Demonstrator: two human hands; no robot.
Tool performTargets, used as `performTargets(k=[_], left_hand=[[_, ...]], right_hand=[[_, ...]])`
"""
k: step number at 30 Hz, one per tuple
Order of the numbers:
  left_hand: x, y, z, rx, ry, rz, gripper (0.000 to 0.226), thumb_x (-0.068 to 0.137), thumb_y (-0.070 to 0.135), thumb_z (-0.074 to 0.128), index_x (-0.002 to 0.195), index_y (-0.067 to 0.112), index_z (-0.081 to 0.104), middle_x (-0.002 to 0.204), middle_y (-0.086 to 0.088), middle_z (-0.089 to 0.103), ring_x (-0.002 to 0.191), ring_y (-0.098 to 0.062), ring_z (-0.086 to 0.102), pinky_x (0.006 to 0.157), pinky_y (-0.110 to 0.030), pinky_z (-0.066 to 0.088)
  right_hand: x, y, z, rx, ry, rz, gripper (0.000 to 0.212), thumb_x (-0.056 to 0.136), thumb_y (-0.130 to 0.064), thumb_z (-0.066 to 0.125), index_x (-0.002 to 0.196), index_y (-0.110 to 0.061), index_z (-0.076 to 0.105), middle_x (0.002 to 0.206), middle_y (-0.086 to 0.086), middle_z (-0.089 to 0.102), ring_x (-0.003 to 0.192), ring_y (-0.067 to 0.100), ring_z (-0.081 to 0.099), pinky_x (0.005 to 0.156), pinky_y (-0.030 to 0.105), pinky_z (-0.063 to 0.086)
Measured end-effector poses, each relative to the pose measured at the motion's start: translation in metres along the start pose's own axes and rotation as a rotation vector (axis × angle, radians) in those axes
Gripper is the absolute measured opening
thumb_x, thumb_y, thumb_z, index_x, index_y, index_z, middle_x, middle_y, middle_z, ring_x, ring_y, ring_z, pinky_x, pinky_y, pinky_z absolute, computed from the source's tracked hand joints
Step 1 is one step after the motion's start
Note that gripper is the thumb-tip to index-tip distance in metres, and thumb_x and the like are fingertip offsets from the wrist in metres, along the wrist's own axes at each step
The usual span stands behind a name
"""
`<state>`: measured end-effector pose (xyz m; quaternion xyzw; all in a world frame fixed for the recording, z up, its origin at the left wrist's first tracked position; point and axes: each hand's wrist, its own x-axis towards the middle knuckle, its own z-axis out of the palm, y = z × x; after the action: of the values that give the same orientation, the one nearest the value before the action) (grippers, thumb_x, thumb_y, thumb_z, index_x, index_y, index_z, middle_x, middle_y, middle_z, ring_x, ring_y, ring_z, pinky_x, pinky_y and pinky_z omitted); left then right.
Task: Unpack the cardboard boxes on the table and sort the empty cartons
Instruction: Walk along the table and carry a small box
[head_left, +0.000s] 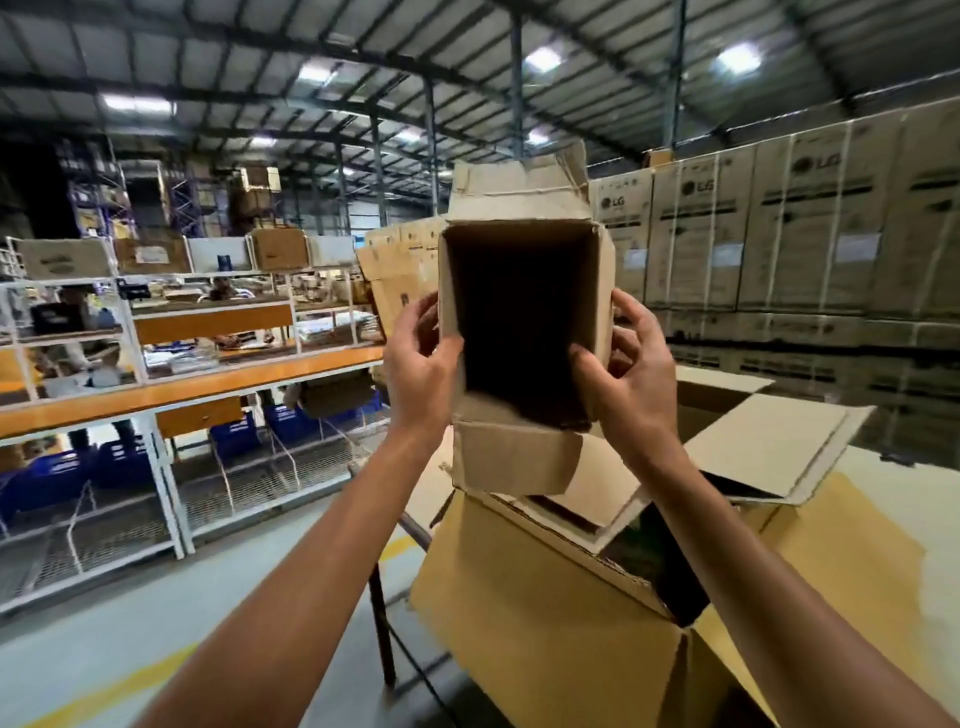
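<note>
Small brown cardboard carton (524, 322) held up in air, open end toward camera, inside dark, flaps open at top and bottom. Left hand (421, 374) grips left wall, thumb curled over edge. Right hand (631, 376) grips right wall, thumb inside. Below it, large open brown cardboard box (545, 613) stands on table (914, 478). Behind at right, wall of stacked tall printed cartons (779, 228); at left, orange workbench with white frame (208, 384).

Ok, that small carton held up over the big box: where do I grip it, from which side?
Grip the small carton by its side walls, one hand from each side, thumbs over the rim, as the left hand and right hand do. Its mouth faces the camera; loose flaps stick out above and below, so the sides probably hold firmest.
</note>
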<state>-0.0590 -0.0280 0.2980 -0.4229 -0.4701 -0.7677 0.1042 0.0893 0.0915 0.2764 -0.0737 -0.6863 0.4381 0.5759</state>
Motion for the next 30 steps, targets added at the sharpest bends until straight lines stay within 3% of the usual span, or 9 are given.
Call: performTargets(k=[7, 10, 14, 16, 19, 22, 25, 28, 30], left_hand=[[0.040, -0.074, 0.073, -0.104, -0.153, -0.068, 0.038, 0.085, 0.010, 0.061, 0.123, 0.013, 0.061, 0.114, -0.005, 0.070, 0.108, -0.015, 0.066, 0.093, -0.030, 0.055], [0.057, -0.106, 0.105, -0.108, -0.205, -0.137, 0.031, 0.090, 0.004, 0.060, 0.118, 0.017, 0.062, 0.109, 0.001, 0.070, 0.101, -0.007, 0.066, 0.089, -0.027, 0.056], [0.077, -0.147, 0.137, -0.005, -0.278, -0.272, 0.027, 0.092, 0.013, 0.061, 0.118, 0.016, 0.062, 0.102, 0.006, 0.068, 0.098, -0.010, 0.065, 0.082, -0.028, 0.054], [0.084, -0.166, 0.148, 0.102, -0.346, -0.343, 0.023, 0.092, 0.017, 0.060, 0.114, 0.016, 0.063, 0.096, 0.008, 0.066, 0.094, -0.011, 0.063, 0.078, -0.028, 0.050], [0.090, -0.198, 0.162, 0.256, -0.511, -0.437, 0.026, 0.088, 0.022, 0.060, 0.110, 0.012, 0.067, 0.100, -0.003, 0.069, 0.096, -0.022, 0.063, 0.076, -0.033, 0.048], [0.093, -0.226, 0.172, 0.420, -0.635, -0.482, 0.023, 0.084, 0.026, 0.063, 0.100, 0.010, 0.067, 0.092, -0.008, 0.068, 0.086, -0.024, 0.064, 0.067, -0.034, 0.048], [0.095, -0.249, 0.180, 0.591, -0.767, -0.420, 0.028, 0.080, 0.027, 0.064, 0.101, 0.008, 0.066, 0.086, -0.007, 0.066, 0.077, -0.023, 0.063, 0.056, -0.029, 0.043], [0.089, -0.269, 0.184, 0.702, -0.912, -0.347, 0.029, 0.077, 0.033, 0.061, 0.099, 0.014, 0.066, 0.093, -0.008, 0.067, 0.085, -0.026, 0.065, 0.069, -0.033, 0.054], [0.084, -0.288, 0.185, 0.869, -1.029, -0.263, 0.039, 0.076, 0.040, 0.058, 0.105, 0.016, 0.066, 0.114, -0.014, 0.064, 0.103, -0.034, 0.061, 0.088, -0.042, 0.053]], right_hand=[[0.042, 0.044, -0.035, -0.177, 0.193, 0.004, 0.067, 0.090, -0.017, 0.070, 0.149, -0.027, 0.038, 0.123, -0.002, 0.058, 0.108, 0.008, 0.061, 0.071, 0.020, 0.058], [0.062, 0.059, -0.049, -0.297, 0.229, 0.063, 0.066, 0.091, -0.025, 0.071, 0.148, -0.028, 0.038, 0.120, -0.009, 0.055, 0.103, 0.003, 0.059, 0.072, 0.020, 0.059], [0.087, 0.085, -0.060, -0.451, 0.229, 0.199, 0.065, 0.091, -0.034, 0.069, 0.148, -0.027, 0.038, 0.119, -0.011, 0.052, 0.093, 0.001, 0.056, 0.072, 0.020, 0.057], [0.092, 0.098, -0.064, -0.524, 0.252, 0.302, 0.065, 0.091, -0.039, 0.069, 0.147, -0.025, 0.040, 0.119, -0.009, 0.053, 0.096, 0.007, 0.058, 0.076, 0.027, 0.058], [0.092, 0.113, -0.068, -0.635, 0.290, 0.497, 0.063, 0.087, -0.050, 0.068, 0.139, -0.021, 0.047, 0.120, 0.001, 0.061, 0.102, 0.018, 0.060, 0.087, 0.042, 0.058], [0.092, 0.119, -0.067, -0.968, 0.260, 0.615, 0.060, 0.087, -0.063, 0.060, 0.126, -0.018, 0.054, 0.105, 0.002, 0.063, 0.095, 0.022, 0.061, 0.076, 0.036, 0.054], [0.093, 0.124, -0.065, -1.354, 0.209, 0.636, 0.060, 0.085, -0.066, 0.058, 0.121, -0.017, 0.055, 0.100, 0.003, 0.063, 0.090, 0.024, 0.059, 0.065, 0.031, 0.041], [0.093, 0.132, -0.060, -1.576, 0.163, 0.665, 0.044, 0.086, -0.053, 0.065, 0.112, -0.017, 0.061, 0.092, 0.000, 0.060, 0.080, 0.020, 0.055, 0.061, 0.029, 0.043], [0.090, 0.137, -0.052, -1.688, 0.098, 0.699, 0.033, 0.088, -0.041, 0.065, 0.113, -0.020, 0.063, 0.104, 0.003, 0.061, 0.090, 0.022, 0.058, 0.069, 0.031, 0.049]])
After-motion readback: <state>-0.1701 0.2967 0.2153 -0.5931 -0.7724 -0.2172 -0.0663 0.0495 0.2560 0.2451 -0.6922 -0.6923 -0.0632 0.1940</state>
